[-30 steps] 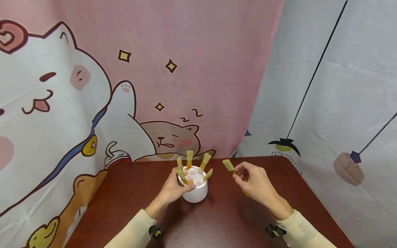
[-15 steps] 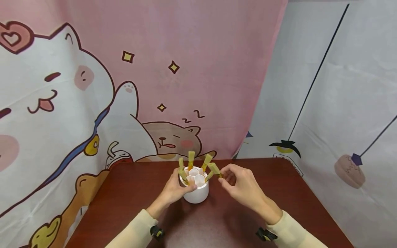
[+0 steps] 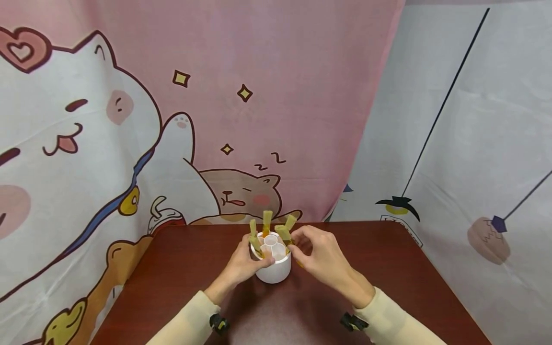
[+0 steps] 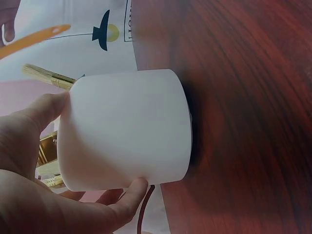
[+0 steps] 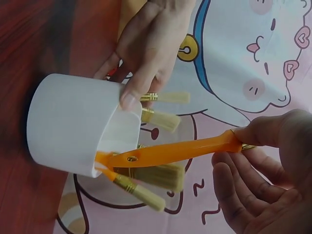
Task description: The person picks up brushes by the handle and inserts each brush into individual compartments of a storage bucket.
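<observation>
A white round divided holder [image 3: 274, 274] stands on the table with several paintbrushes in it, bristles up. My left hand [image 3: 242, 262] grips its left side, with the thumb [image 5: 134, 95] at the rim. Between the thumb and fingers of my right hand [image 3: 323, 250] is a paintbrush, pinched near its ferrule. Its orange handle [image 5: 180, 151] points toward the holder, the handle's end overlapping the opening in the right wrist view. The held brush's bristles [image 3: 282, 232] point up. A brush [image 5: 141, 194] with an orange handle leans out over the rim beside it.
The dark red wooden table [image 3: 181, 287] reaches back to a pink and white curtain [image 3: 310, 120] printed with cartoon cats. A pale curtain [image 3: 465, 143] with lamp drawings hangs along the right side.
My right hand has moved left with the paintbrush, from well right of the holder to its right rim. My left hand stays on the holder.
</observation>
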A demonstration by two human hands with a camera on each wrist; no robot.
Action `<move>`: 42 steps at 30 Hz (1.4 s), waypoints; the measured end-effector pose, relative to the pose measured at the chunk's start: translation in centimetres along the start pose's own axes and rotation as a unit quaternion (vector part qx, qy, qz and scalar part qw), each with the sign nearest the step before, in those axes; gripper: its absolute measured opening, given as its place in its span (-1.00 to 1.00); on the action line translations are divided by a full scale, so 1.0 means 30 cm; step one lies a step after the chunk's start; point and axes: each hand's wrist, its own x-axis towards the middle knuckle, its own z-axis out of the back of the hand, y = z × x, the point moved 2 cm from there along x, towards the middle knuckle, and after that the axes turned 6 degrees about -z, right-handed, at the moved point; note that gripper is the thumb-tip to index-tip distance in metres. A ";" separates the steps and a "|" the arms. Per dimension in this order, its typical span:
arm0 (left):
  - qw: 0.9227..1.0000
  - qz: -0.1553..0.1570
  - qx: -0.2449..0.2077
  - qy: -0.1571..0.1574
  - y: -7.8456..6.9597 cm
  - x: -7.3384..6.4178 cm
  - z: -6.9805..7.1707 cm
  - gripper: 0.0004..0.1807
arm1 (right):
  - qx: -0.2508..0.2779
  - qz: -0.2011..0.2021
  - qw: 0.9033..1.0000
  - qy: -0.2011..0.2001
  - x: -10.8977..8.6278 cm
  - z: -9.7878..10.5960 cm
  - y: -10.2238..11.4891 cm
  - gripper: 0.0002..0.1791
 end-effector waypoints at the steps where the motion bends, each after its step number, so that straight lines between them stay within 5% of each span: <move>1: 1.000 0.000 0.000 0.000 0.000 0.001 0.000 0.13 | 0.000 0.004 1.000 -0.002 0.003 -0.005 0.005 -0.74; 16: 1.000 -0.014 -0.013 0.016 -0.001 -0.001 0.006 0.11 | -0.013 0.052 0.999 -0.007 0.032 -0.111 0.015 -0.71; 29: 0.999 -0.025 -0.020 0.028 0.001 0.002 0.015 0.13 | -0.110 0.066 0.992 0.007 -0.011 -0.216 -0.036 -0.75; 42: 0.999 -0.021 -0.017 0.026 -0.004 0.004 0.021 0.14 | -0.147 0.028 0.988 0.028 -0.048 -0.264 -0.064 -0.74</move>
